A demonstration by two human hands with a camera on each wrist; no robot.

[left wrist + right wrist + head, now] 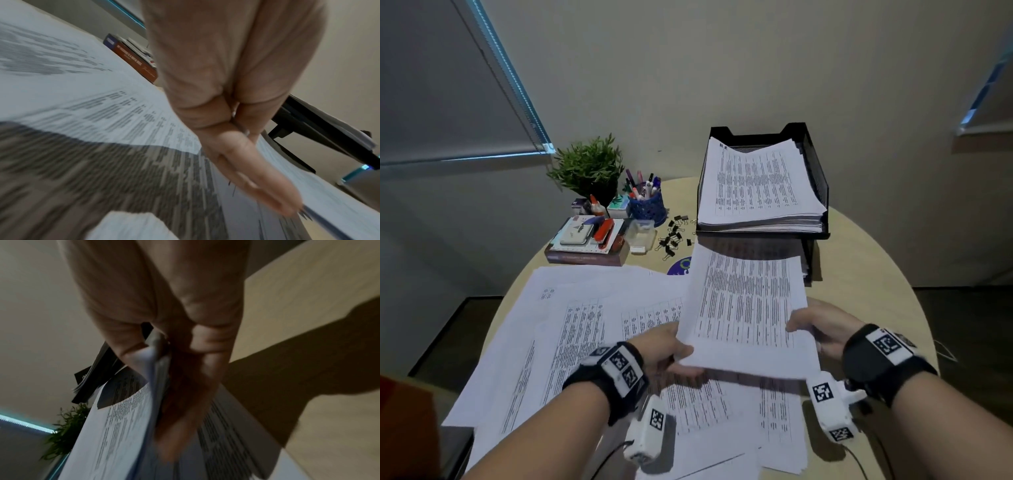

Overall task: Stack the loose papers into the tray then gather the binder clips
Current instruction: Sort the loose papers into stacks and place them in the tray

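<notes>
Both hands hold a thin bundle of printed papers [746, 308] above the table, in front of the black tray [822, 185]. My left hand [671, 349] pinches its near left corner; in the left wrist view the fingers [252, 177] lie under the bundle's edge. My right hand [815, 325] pinches the right edge, thumb on top; the right wrist view shows the sheets [123, 426] clamped between thumb and fingers. The tray holds a thick paper stack [756, 181]. More loose papers [571, 329] lie spread over the table. Several black binder clips [673, 236] lie scattered left of the tray.
At the back left stand a potted plant [589, 164], a blue pen cup [648, 205], a glue bottle and a book [585, 257] topped with a stapler and small items. A small clear box [641, 234] sits next to the clips. The round table's edge [914, 298] curves at right.
</notes>
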